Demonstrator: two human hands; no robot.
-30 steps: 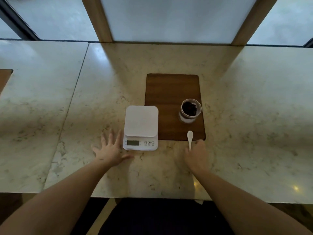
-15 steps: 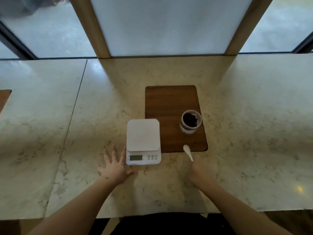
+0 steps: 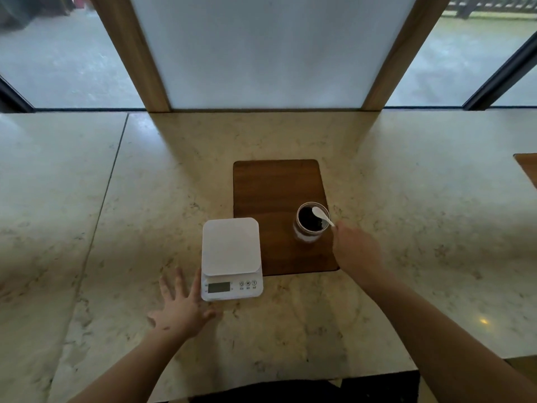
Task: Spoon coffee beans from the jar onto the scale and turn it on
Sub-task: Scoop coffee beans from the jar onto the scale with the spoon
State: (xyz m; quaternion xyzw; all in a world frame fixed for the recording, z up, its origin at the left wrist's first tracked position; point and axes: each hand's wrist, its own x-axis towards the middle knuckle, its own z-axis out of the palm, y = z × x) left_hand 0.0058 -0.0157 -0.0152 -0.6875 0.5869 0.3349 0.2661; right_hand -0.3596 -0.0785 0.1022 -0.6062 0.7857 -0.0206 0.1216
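Since the earlier frame, the white plastic spoon point(image 3: 322, 216) has been lifted off the counter and carried up to the jar, where its bowl is now held over the open mouth, just above or among the beans; which of the two cannot be told.

A pale marble countertop point(image 3: 145, 199) fills the view below frosted window panels. A dark wooden board point(image 3: 273, 187) is laid on it near the middle. The white digital kitchen scale point(image 3: 231, 257) is set with its right part overlapping the board's left edge; its platform is bare and its display is blank, so it is judged to be switched off. The glass jar point(image 3: 311, 225) of dark coffee beans point(image 3: 308, 221) is stood on the board's right side, lid off.

The right hand point(image 3: 356, 251) is closed around the spoon's handle end, the fingers themselves hidden behind the back of the hand. The left hand point(image 3: 181, 308) is spread flat on the counter, holding nothing, its thumb side just beside the scale's front left corner.

No beans have yet been moved. The jar is held by neither hand, so a sideways push while digging could tip or slide it. An overfilled shallow spoon could shed beans onto the board on the way across to the platform.
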